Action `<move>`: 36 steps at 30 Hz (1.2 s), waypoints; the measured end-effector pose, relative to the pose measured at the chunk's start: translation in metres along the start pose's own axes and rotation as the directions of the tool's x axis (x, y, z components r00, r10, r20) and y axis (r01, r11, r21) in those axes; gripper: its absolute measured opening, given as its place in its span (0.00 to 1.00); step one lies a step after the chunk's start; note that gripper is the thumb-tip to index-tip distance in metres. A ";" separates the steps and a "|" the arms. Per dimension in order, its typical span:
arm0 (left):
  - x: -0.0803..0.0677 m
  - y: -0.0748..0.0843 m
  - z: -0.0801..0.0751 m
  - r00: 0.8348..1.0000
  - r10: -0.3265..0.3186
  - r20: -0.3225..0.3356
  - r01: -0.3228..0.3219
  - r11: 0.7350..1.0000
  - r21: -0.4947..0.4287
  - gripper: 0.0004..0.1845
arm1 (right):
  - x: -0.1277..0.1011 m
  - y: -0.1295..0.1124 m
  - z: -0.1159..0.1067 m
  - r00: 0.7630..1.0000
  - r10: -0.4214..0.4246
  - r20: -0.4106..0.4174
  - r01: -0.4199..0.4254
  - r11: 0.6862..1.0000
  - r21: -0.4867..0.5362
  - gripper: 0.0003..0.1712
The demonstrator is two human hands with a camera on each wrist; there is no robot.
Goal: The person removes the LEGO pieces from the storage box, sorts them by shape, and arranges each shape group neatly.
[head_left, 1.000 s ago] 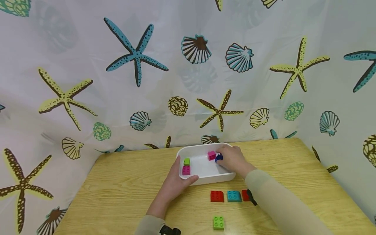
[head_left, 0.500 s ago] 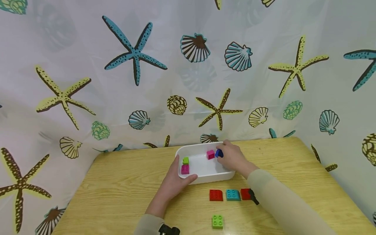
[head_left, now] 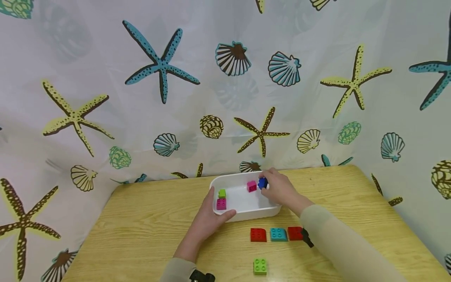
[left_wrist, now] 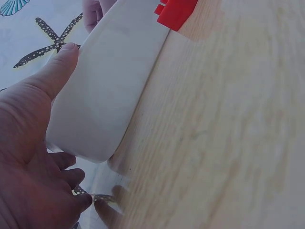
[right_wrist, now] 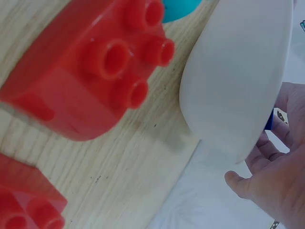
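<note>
My left hand (head_left: 207, 220) grips the left end of a white plastic tray (head_left: 253, 214), the thumb lying along its front wall. Over the tray's right end, my right hand (head_left: 282, 190) pinches a dark blue toy building brick (head_left: 262, 183) between thumb and fingers; part of the brick is hidden by the hand. Just left of it in the tray lies a pink brick (head_left: 251, 186). A small lime green brick (head_left: 222, 193) and a magenta brick (head_left: 221, 204) sit at the tray's left end. From the right wrist, the blue brick (right_wrist: 269, 121) barely shows behind the tray wall.
In front of the tray a red brick (head_left: 258, 235), a turquoise brick (head_left: 278, 234) and another red brick (head_left: 294, 233) stand in a row on the wooden table (head_left: 148, 227). A lime brick (head_left: 260, 266) lies nearer. A shell-patterned curtain (head_left: 197, 90) hangs behind.
The blue brick has shifted slightly toward the back of the tray and turned in my right fingers, so its studs now show. My left hand keeps its hold on the tray.
</note>
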State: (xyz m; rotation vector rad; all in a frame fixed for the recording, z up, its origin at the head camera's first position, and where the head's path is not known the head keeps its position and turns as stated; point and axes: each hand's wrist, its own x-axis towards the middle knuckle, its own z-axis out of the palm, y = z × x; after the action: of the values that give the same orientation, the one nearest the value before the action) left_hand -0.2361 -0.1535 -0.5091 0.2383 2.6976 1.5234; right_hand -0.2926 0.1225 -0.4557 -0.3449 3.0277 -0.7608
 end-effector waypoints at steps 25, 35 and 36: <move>-0.001 0.002 0.000 1.000 -0.016 0.001 0.016 1.000 0.023 0.66 | -0.025 0.000 -0.021 0.994 -0.097 -0.044 0.101 0.988 0.116 0.23; 0.001 0.000 0.001 1.000 0.003 0.004 -0.003 1.000 0.018 0.66 | -0.045 0.000 -0.031 0.990 -0.131 -0.047 0.137 0.978 0.155 0.19; 0.001 0.000 0.001 1.000 0.006 0.003 -0.006 1.000 0.017 0.66 | -0.047 0.000 -0.031 0.991 -0.126 -0.043 0.132 0.978 0.159 0.18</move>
State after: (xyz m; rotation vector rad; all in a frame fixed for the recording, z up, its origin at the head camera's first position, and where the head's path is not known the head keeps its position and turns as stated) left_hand -0.2369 -0.1525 -0.5094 0.2489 2.7107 1.5016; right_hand -0.2485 0.1470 -0.4305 -0.5347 2.9692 -1.0228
